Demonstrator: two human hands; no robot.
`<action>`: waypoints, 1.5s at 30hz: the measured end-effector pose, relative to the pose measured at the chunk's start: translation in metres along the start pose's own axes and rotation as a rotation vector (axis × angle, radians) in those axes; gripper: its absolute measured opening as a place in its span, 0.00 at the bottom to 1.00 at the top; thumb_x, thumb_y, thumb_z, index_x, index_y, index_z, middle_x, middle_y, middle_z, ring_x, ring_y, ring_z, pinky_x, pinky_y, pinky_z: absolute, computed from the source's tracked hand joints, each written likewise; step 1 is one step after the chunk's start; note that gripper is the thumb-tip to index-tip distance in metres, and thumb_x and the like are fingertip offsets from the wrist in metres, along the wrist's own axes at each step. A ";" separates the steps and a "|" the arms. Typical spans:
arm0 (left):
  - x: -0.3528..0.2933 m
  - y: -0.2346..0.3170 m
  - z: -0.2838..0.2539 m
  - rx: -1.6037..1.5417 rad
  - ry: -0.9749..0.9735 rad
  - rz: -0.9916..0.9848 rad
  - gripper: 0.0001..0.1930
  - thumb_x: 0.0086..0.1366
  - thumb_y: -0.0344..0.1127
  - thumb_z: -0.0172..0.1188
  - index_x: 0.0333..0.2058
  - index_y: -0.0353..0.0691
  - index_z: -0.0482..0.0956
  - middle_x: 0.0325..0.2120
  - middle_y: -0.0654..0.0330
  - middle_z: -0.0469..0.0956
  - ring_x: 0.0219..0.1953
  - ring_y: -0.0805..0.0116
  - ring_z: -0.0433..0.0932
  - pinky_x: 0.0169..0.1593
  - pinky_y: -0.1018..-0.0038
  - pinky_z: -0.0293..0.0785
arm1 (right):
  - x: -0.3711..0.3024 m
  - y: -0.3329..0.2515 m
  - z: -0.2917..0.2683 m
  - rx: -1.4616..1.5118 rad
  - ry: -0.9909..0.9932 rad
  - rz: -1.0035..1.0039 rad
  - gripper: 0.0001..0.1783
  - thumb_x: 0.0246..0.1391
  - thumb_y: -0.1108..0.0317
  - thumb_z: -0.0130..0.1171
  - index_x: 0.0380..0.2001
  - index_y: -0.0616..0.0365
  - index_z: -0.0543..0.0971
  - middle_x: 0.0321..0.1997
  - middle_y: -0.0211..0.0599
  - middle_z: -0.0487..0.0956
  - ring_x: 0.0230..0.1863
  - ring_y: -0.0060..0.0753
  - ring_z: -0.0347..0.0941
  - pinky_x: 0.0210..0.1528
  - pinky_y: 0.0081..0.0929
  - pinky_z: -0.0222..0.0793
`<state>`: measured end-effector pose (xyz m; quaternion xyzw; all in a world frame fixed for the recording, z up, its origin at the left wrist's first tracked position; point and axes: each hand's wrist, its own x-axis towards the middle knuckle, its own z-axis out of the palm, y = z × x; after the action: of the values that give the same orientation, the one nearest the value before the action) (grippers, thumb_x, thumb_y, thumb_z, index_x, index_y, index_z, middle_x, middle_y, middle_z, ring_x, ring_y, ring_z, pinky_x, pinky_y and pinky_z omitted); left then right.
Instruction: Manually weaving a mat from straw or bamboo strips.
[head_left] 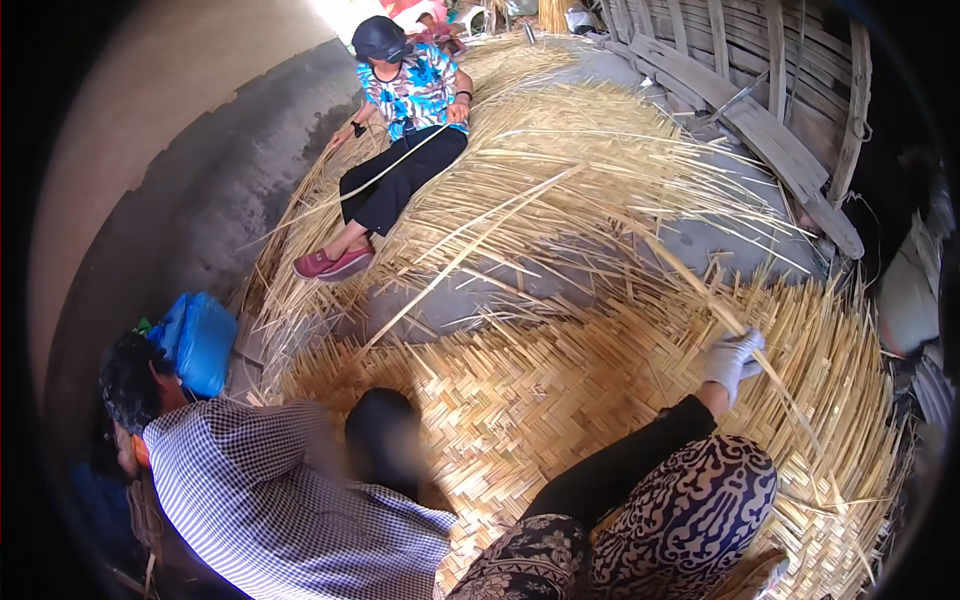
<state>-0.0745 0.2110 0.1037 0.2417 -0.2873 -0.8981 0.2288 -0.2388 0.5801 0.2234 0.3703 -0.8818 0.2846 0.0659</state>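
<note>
My left hand (735, 362), in a white glove, is closed round a long pale reed strip (690, 280). The black-sleeved arm reaches to the right, past my raised, patterned knee (690, 510). One end of the strip points up and away over the loose reeds, and the other slants down over the right side of a woven reed mat (540, 385). The mat has a herringbone weave, with loose strip ends fraying from its far and right edges. My right hand does not show clearly; beside my knee, a small pale shape at the lower edge cannot be made out.
A co-worker in a checked shirt (290, 500) sits close at my left. Another co-worker (415, 90), in a dark cap, sits farther off holding a strip. Loose reeds (590, 140) cover the floor beyond the mat. A blue container (205, 345) stands left; weathered planks (740, 120) line the right.
</note>
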 end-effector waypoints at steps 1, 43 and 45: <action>-0.004 -0.005 0.013 -0.030 -0.092 -0.038 0.11 0.55 0.38 0.57 0.35 0.40 0.71 0.28 0.62 0.74 0.31 0.71 0.74 0.35 0.73 0.74 | 0.005 -0.007 0.022 0.128 -0.027 -0.102 0.23 0.52 0.55 0.44 0.42 0.65 0.69 0.38 0.46 0.74 0.43 0.42 0.69 0.48 0.32 0.62; 0.008 -0.051 -0.014 0.173 0.111 -0.172 0.13 0.57 0.47 0.53 0.30 0.43 0.71 0.23 0.66 0.73 0.21 0.78 0.70 0.25 0.80 0.67 | 0.016 -0.081 0.233 0.622 -0.534 0.495 0.10 0.46 0.67 0.52 0.28 0.65 0.73 0.16 0.30 0.71 0.11 0.19 0.63 0.14 0.17 0.61; 0.009 -0.029 -0.023 0.339 -0.015 -0.195 0.15 0.57 0.47 0.52 0.33 0.42 0.68 0.22 0.66 0.72 0.21 0.78 0.69 0.26 0.81 0.67 | 0.020 -0.088 0.235 0.777 -0.543 0.547 0.13 0.48 0.63 0.50 0.27 0.65 0.74 0.16 0.30 0.71 0.13 0.19 0.65 0.16 0.17 0.61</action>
<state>-0.0769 0.2182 0.0662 0.2967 -0.4114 -0.8566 0.0946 -0.1704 0.3891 0.0753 0.1846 -0.7612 0.4904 -0.3821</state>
